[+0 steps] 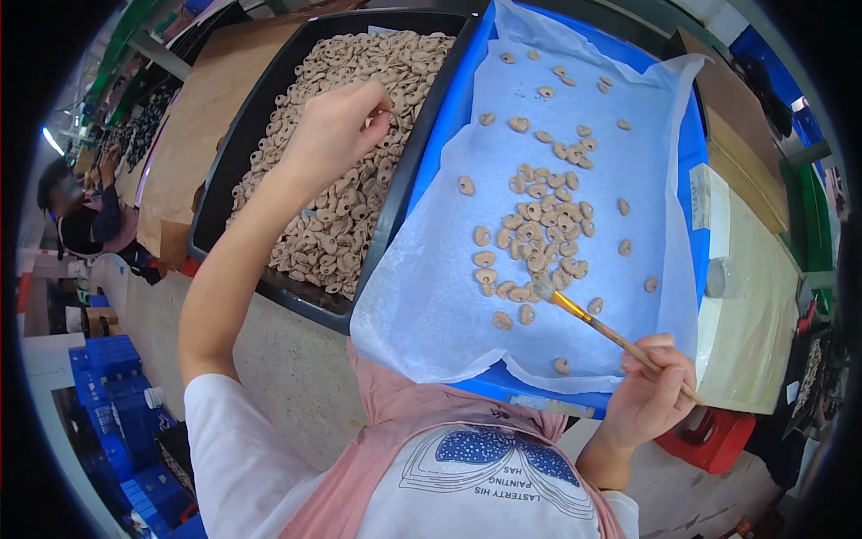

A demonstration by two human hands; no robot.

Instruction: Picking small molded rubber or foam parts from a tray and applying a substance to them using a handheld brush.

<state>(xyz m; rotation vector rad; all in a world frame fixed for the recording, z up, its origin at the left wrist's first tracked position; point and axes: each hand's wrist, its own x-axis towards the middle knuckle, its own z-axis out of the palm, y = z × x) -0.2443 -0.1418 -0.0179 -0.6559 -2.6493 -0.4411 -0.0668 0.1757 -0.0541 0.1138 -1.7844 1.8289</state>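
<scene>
Over a black tray heaped with small tan oval pieces, each with a hole near one end, my left hand is raised with its fingers curled in a pinch. Whatever lies between those fingertips is hidden. My right hand grips a paintbrush with a wooden handle and a golden ferrule. The bristles touch or hover just over the lower edge of a cluster of similar tan pieces. These lie loosely on white paper lining a blue tray.
The two trays stand side by side. Brown cardboard lies left of the black tray. A red container is below the blue tray's near right corner. Blue crates stand at lower left. Another person sits far left.
</scene>
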